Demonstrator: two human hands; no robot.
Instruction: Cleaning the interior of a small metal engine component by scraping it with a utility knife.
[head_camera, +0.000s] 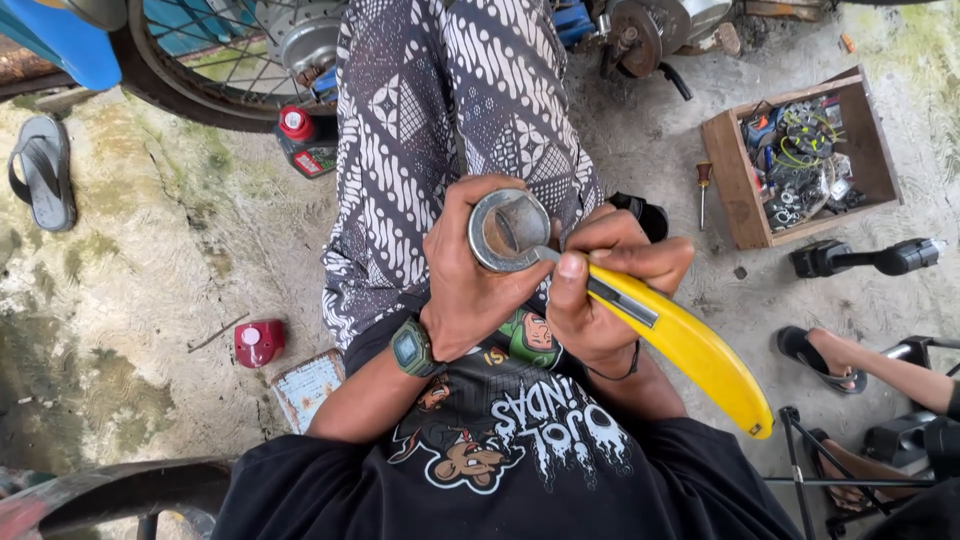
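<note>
Gripping a round metal ring part (510, 230), the left hand (470, 275) is closed around its left side and rim, watch (410, 347) on the wrist. Ring sits up over the person's lap, in front of patterned trousers (440, 110), open face twd camera. Right hand (600, 290) is closed on a yellow utility knife (690, 345), fingers wrapped round the front of the handle, thumb on top near the blade end. Knife tip touches the ring's lower right edge, at or just inside the rim; can't tell exactly which. Handle runs down-right, away from body.

Bg: concrete floor. Wooden box (735, 185) w/ wires & small parts at upper right, screwdriver (704, 190) just beside its left wall. Black cylindrical part (865, 258) lies below the box. Spoked wheel (220, 60) top left, oil bottle w/ red cap (303, 142) near it. Small red cap-like item (259, 342) on floor at left, sandal (42, 170) far left. Another person's sandalled foot (825, 357) at right edge.
</note>
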